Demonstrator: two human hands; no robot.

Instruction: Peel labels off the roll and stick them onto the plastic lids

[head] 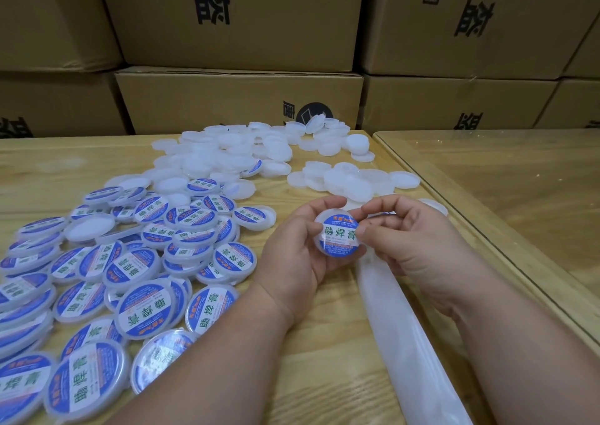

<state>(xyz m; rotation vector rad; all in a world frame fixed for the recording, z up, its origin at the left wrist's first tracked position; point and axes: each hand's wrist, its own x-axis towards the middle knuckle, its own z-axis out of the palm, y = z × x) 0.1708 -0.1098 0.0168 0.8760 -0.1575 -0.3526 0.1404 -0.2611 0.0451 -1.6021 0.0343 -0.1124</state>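
My left hand point(292, 249) grips a round white plastic lid point(339, 236) that carries a blue and white label with green characters. My right hand point(409, 236) meets it from the right, thumb and fingertips on the label's right edge. A strip of white backing paper point(406, 327) from the label roll runs under my right hand toward the near edge of the table. The roll itself is hidden. A heap of labelled lids point(130, 262) lies to the left. Plain white lids point(246, 155) are piled farther back.
The work lies on a light wooden table point(324, 343). A second table with a glass top point(519, 191) adjoins on the right. Stacked cardboard boxes point(240, 100) with black characters wall off the far side. More plain lids point(350, 178) sit just beyond my hands.
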